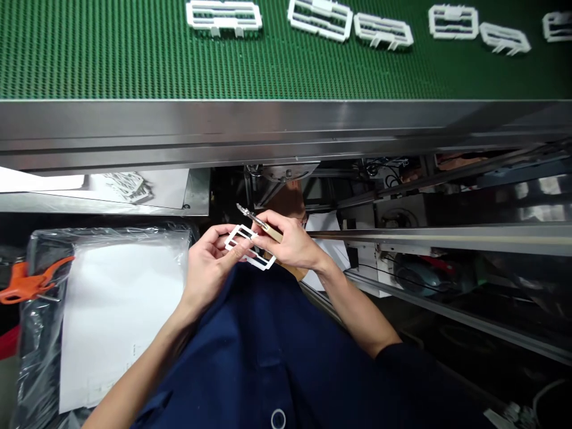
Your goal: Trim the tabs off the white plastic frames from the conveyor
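Looking down past a dark blue garment [263, 363] at two bare hands close together in the middle of the scene. Grasping a small white plastic frame [266, 264] with the left hand [208, 262], thumb laid across the front, fingers curled behind. Closed around a slim tool [273, 233] with the right hand [292, 241], metal tip pointing to the far left, beige handle under the fingers; very near the upper right edge of the frame, too small to tell if pinching it as well.

Across the far side, a green ribbed belt [134, 65] edged by a broad metal rail [286, 117], carrying a row of similar white pieces [226, 24], one cut off at the right. To the left, just below the rail, a metal-edged worktop [197, 193] with a blurred heap of white parts [128, 186]. At near left, a large white sheet [125, 310] over clear plastic wrapping [38, 345], beside an orange-handled tool [33, 283]. To the right, long metal bars [447, 237] and dim, cluttered equipment.
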{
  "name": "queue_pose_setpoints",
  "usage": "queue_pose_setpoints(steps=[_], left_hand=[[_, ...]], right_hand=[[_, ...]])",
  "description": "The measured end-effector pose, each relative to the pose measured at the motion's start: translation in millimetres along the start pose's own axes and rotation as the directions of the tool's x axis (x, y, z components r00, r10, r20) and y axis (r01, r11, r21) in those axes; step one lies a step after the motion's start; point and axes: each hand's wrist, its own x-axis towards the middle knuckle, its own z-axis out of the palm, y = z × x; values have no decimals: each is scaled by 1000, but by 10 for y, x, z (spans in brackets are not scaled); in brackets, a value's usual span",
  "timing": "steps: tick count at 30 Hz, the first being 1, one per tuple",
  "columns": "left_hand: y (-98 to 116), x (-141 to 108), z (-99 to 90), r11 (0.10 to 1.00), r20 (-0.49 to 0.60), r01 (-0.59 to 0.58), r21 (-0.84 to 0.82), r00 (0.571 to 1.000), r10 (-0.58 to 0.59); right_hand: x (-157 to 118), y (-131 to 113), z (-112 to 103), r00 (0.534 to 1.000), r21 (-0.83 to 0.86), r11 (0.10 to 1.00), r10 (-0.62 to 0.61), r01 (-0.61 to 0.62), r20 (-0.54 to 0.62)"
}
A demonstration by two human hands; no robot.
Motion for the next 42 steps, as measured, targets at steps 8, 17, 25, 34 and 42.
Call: queue_pose_setpoints(steps=[8, 17, 25, 34, 42], left_hand=[[196, 196, -324, 985, 151, 158, 67, 974, -167], [248, 268, -321, 953, 234, 71, 296, 961, -145], [289, 195, -308, 766, 417, -416, 490, 884, 213], [321, 69, -368, 756, 589, -368, 541, 808, -28], [458, 120, -263, 668, 668, -457, 587, 740, -81]], right_hand=[[12, 78, 23, 998, 165, 985, 43, -51, 51], [11, 186, 80, 990, 287, 950, 105, -126, 89], [-48, 381, 287, 981, 530, 832, 81, -164, 177], [-397, 269, 193, 971, 37, 995, 84, -94, 225], [-450, -273, -319, 938, -711, 689, 139, 138, 316]])
